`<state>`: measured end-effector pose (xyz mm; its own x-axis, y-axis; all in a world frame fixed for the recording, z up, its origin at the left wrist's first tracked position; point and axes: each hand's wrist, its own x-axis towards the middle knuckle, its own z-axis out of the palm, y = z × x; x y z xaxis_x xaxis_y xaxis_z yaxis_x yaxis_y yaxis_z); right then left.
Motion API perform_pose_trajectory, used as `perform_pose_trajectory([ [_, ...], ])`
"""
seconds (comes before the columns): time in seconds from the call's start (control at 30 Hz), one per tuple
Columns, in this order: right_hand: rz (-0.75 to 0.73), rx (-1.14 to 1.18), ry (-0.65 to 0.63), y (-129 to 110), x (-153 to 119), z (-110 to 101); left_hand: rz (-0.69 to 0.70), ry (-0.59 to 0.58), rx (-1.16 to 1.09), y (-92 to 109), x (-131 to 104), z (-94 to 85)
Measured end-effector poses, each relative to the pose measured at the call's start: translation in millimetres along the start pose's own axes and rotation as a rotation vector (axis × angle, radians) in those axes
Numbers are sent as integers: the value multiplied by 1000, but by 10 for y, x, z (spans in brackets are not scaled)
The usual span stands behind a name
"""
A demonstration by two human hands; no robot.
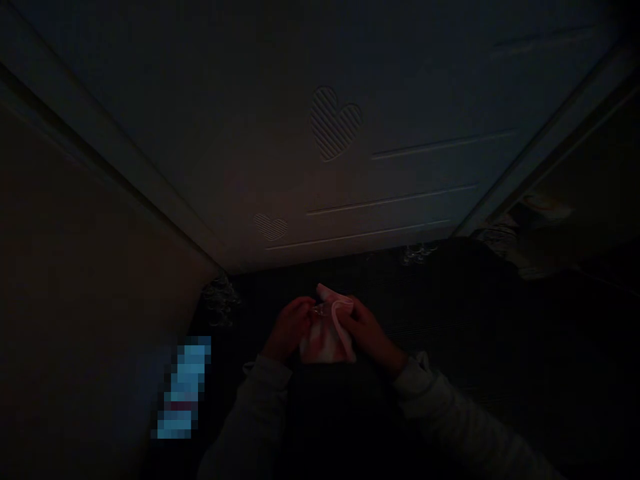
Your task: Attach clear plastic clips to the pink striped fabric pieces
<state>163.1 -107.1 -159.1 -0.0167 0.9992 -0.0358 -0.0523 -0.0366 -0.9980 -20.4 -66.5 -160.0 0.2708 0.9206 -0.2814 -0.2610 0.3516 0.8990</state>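
The view is very dark. In front of my lap, a pink-and-white cloth [324, 341] hangs between my two hands, with one edge folded over. My right hand [360, 325] is closed on the cloth's right side, its thumb on the fold. On the other side my left hand [293, 325] has its fingers curled in at the cloth's upper left. A small clear, shiny object [319, 309] shows at the left fingertips, partly covered by the cloth; its kind cannot be made out.
Ahead stands a pale door [240, 153] with ridged hearts and grooves. Clear, shiny pieces lie in a cluster [220, 300] at the left corner and another group [420, 253] by the door's foot. A blurred bright screen [185, 387] glows at left. Dim items [540, 233] sit at right.
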Motion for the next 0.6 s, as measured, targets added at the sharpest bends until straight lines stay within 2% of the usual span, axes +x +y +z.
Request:
perform_pose_trajectory([
  [0.33, -61, -94, -91, -22, 17, -88, -58, -78, 151, 20, -41, -4],
  [0.6, -75, -182, -166, -30, -10, -54, -60, -132, 182, 23, -52, 9],
])
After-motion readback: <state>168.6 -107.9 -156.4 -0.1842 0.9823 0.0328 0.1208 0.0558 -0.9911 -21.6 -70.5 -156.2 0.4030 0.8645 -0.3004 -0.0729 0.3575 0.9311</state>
